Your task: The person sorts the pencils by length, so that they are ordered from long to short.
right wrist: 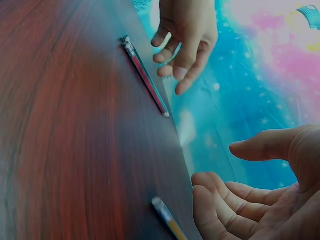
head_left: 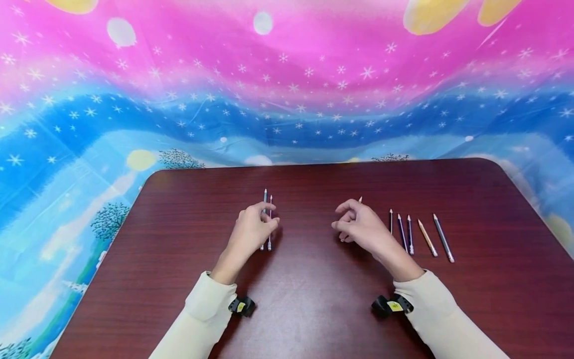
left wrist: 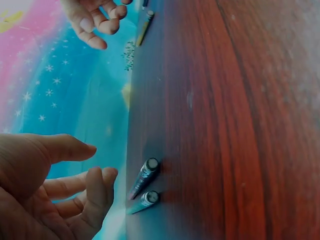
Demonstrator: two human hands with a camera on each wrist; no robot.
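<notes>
My left hand (head_left: 251,230) hovers over two pencils lying side by side, a teal one (head_left: 265,196) and a pinkish one (head_left: 270,239). Its thumb and fingers are loosely bent with a gap between them, and nothing is held. To the right, my right hand (head_left: 364,228) hangs above a yellow pencil (right wrist: 171,221), whose tip alone peeks out past the knuckles in the head view. That hand is likewise loosely bent and holds nothing, its thumb apart from the fingers in the right wrist view.
Right of my right hand, several pencils lie in a spaced row: dark ones (head_left: 410,234), a light wood-coloured one (head_left: 427,238) and a grey-blue one (head_left: 443,238). All rest on a dark red-brown wooden table (head_left: 296,299). A pink and blue patterned cloth (head_left: 287,99) hangs behind it.
</notes>
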